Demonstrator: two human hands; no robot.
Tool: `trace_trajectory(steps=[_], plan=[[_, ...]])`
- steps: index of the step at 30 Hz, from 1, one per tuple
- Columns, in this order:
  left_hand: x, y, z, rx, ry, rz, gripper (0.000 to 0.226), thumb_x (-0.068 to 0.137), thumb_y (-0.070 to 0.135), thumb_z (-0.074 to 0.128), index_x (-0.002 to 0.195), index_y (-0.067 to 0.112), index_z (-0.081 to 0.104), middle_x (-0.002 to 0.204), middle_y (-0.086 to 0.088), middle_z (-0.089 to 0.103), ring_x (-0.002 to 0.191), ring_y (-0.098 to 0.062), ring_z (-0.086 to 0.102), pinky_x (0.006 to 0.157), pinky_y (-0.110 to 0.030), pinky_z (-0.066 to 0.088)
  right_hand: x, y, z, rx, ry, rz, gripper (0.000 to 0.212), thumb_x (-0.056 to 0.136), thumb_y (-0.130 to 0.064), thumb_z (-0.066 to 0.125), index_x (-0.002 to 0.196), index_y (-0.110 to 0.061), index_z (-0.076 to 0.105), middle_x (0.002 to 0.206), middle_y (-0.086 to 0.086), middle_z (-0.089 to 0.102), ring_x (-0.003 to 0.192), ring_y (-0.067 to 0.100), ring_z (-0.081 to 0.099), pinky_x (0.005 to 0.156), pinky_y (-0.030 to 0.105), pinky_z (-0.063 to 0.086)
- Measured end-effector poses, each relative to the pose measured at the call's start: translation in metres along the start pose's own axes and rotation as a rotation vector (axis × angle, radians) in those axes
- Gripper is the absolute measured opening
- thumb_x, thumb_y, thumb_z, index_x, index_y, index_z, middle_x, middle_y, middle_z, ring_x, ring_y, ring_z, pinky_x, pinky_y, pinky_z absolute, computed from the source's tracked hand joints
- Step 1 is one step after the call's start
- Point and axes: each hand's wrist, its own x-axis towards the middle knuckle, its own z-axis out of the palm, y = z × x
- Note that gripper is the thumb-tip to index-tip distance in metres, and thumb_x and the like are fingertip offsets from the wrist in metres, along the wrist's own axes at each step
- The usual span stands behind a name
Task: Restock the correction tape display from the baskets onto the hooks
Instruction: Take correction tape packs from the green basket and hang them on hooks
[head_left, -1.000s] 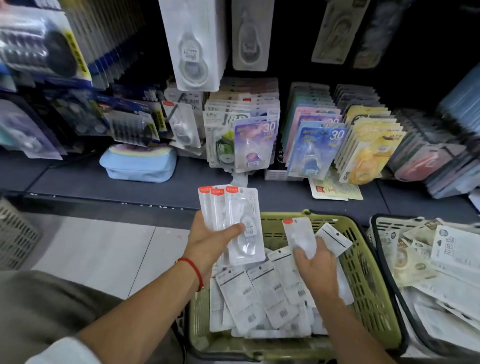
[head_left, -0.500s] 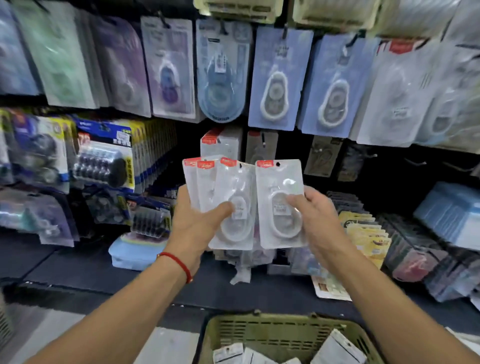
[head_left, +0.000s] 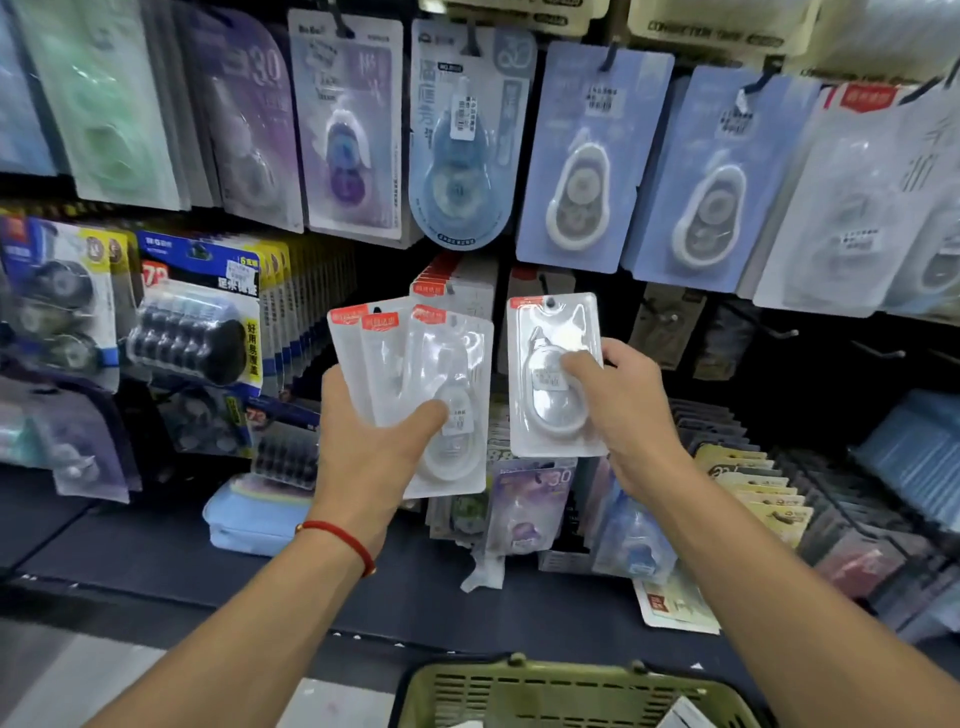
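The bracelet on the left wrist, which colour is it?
Red; the bracelet on the left wrist shows best in the head view.

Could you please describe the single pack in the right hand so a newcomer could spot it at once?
Start at the green basket at the bottom edge and look up to the two hands before the display. The right hand pinches one clear correction tape pack with a red top strip. Unlike the fanned packs in the left hand, it is alone.

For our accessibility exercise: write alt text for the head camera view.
A right hand lifts one correction tape pack toward the display hooks, while the left hand holds a fan of three packs. A green basket sits below.
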Motion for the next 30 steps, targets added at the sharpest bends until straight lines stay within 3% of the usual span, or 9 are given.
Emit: trace_trajectory(steps=[4, 6, 8, 12, 17, 21, 23, 27, 30], plan=[[-0.002, 0.005, 0.002, -0.008, -0.007, 0.031, 0.064, 0.056, 0.043, 0.085, 0.113, 0.044, 0.055, 0.108, 0.020, 0.072, 0.099, -0.002, 0.073, 0.076, -0.023, 0.059, 0.004, 0.015, -0.001, -0.103, -0.004, -0.050, 0.023, 0.092, -0.041, 0.068, 0.106, -0.023, 0.074, 0.092, -0.002, 0.078, 0.083, 0.019, 0.074, 0.070, 0.033, 0.052], [-0.004, 0.005, 0.003, -0.007, -0.025, 0.033, 0.065, 0.056, 0.042, 0.085, 0.115, 0.044, 0.055, 0.110, 0.019, 0.072, 0.100, -0.003, 0.073, 0.076, -0.022, 0.060, 0.004, 0.023, -0.003, -0.294, -0.014, -0.053, 0.040, 0.099, -0.048, 0.064, 0.131, -0.024, 0.066, 0.109, -0.012, 0.075, 0.097, 0.004, 0.070, 0.079, 0.025, 0.055], [-0.005, 0.005, 0.005, -0.023, -0.040, 0.017, 0.068, 0.054, 0.042, 0.085, 0.116, 0.042, 0.056, 0.110, 0.019, 0.073, 0.101, -0.004, 0.073, 0.074, -0.020, 0.060, 0.001, 0.026, -0.005, -0.474, 0.015, -0.088, 0.052, 0.102, -0.051, 0.059, 0.145, -0.021, 0.053, 0.132, -0.004, 0.062, 0.116, 0.009, 0.060, 0.095, 0.030, 0.050], [-0.009, 0.006, 0.012, -0.105, -0.094, -0.070, 0.076, 0.053, 0.039, 0.089, 0.123, 0.032, 0.059, 0.113, 0.010, 0.077, 0.103, -0.012, 0.075, 0.074, -0.026, 0.062, -0.013, 0.019, 0.000, -0.348, -0.141, -0.183, 0.017, 0.103, -0.044, 0.060, 0.116, -0.034, 0.065, 0.118, -0.013, 0.067, 0.099, -0.010, 0.061, 0.077, 0.005, 0.044], [-0.013, 0.006, 0.020, -0.238, -0.203, -0.156, 0.074, 0.071, 0.018, 0.096, 0.133, 0.020, 0.058, 0.122, -0.005, 0.076, 0.110, -0.026, 0.076, 0.080, -0.036, 0.064, -0.028, 0.019, 0.014, -0.165, -0.338, -0.083, 0.036, 0.084, -0.062, 0.071, 0.110, -0.038, 0.070, 0.102, -0.021, 0.077, 0.093, 0.000, 0.073, 0.082, 0.028, 0.059], [-0.015, 0.004, 0.021, -0.330, -0.268, -0.176, 0.062, 0.083, 0.020, 0.079, 0.139, 0.016, 0.054, 0.128, -0.007, 0.074, 0.116, -0.028, 0.073, 0.089, -0.040, 0.063, -0.027, 0.018, 0.012, -0.047, -0.246, -0.068, 0.035, 0.081, -0.047, 0.076, 0.110, -0.029, 0.068, 0.101, -0.008, 0.080, 0.092, 0.012, 0.078, 0.085, 0.043, 0.064], [-0.013, 0.003, 0.020, -0.348, -0.296, -0.185, 0.055, 0.090, 0.019, 0.074, 0.141, 0.016, 0.053, 0.131, -0.009, 0.073, 0.118, -0.030, 0.072, 0.093, -0.044, 0.062, -0.025, 0.018, 0.009, -0.046, -0.172, -0.064, 0.040, 0.076, -0.050, 0.073, 0.108, -0.028, 0.065, 0.098, -0.002, 0.080, 0.090, 0.018, 0.078, 0.085, 0.051, 0.063], [-0.010, -0.001, 0.017, -0.205, -0.150, -0.095, 0.048, 0.087, 0.026, 0.082, 0.130, 0.026, 0.060, 0.124, 0.001, 0.075, 0.115, -0.024, 0.073, 0.093, -0.045, 0.061, -0.023, 0.019, 0.006, -0.096, -0.024, -0.145, 0.031, 0.078, -0.050, 0.070, 0.104, -0.035, 0.060, 0.096, -0.014, 0.074, 0.084, 0.004, 0.072, 0.070, 0.032, 0.056], [-0.008, -0.003, 0.013, -0.057, -0.026, 0.028, 0.041, 0.083, 0.034, 0.085, 0.115, 0.044, 0.061, 0.115, 0.014, 0.074, 0.107, -0.010, 0.073, 0.090, -0.037, 0.059, -0.015, 0.017, 0.001, -0.049, -0.002, -0.123, 0.023, 0.094, -0.036, 0.072, 0.114, -0.033, 0.061, 0.104, -0.018, 0.073, 0.091, -0.001, 0.070, 0.078, 0.030, 0.056]])
